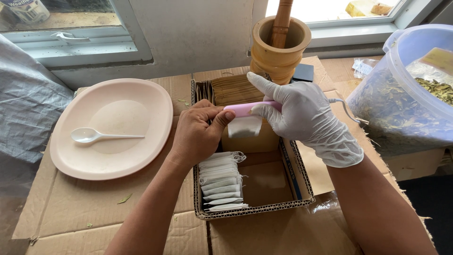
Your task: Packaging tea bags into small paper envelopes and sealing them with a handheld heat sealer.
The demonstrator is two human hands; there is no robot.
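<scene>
My bare left hand (pixel 198 137) pinches one end of a pink handheld bar tool (pixel 245 109) above a cardboard box (pixel 257 210). My right hand (pixel 306 118), in a white glove, grips the tool's other end, its forefinger stretched out. A small white tea bag (pixel 244 126) hangs clamped under the tool. In the box's front left stands a row of several filled white tea bags (pixel 221 182). Brown paper envelopes (pixel 233 89) are stacked at the box's far end.
A pale pink plate (pixel 141 156) with a white plastic spoon (pixel 92 136) lies at the left on flattened cardboard. A wooden mortar with pestle (pixel 279 45) stands behind the box. A clear plastic tub of dried leaves (pixel 406 94) stands at the right. Grey sheeting (pixel 23 104) covers the far left.
</scene>
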